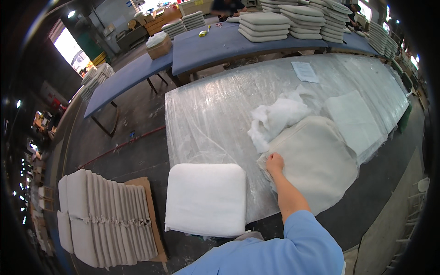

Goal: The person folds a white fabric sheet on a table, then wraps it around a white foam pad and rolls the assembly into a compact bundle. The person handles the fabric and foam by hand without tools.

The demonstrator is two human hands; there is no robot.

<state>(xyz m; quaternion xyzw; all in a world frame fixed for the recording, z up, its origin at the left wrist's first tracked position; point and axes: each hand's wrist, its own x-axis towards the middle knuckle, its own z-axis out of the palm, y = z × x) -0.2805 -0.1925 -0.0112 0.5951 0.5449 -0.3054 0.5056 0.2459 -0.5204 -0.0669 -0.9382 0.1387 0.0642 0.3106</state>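
Note:
My right hand [275, 164] is closed on the left edge of a beige fabric cover [316, 160], which lies loosely spread over a plastic-wrapped table surface [206, 123]. The bare forearm reaches up from a blue sleeve. Left of that arm sits a white cushion pad [206, 198] with rounded far corners, at the table's near edge. Loose white fibre stuffing [279, 114] lies heaped just beyond the cover. A flat white sheet of padding [353, 121] rests to its right. My left hand is out of view.
At the lower left, several beige cushions [110, 220] stand in rows against cardboard [145, 197]. Blue tables [206, 48] behind hold stacked cushions [263, 26] and a cardboard box [159, 47]. A paper sheet [305, 72] lies on the plastic. People work at the far tables.

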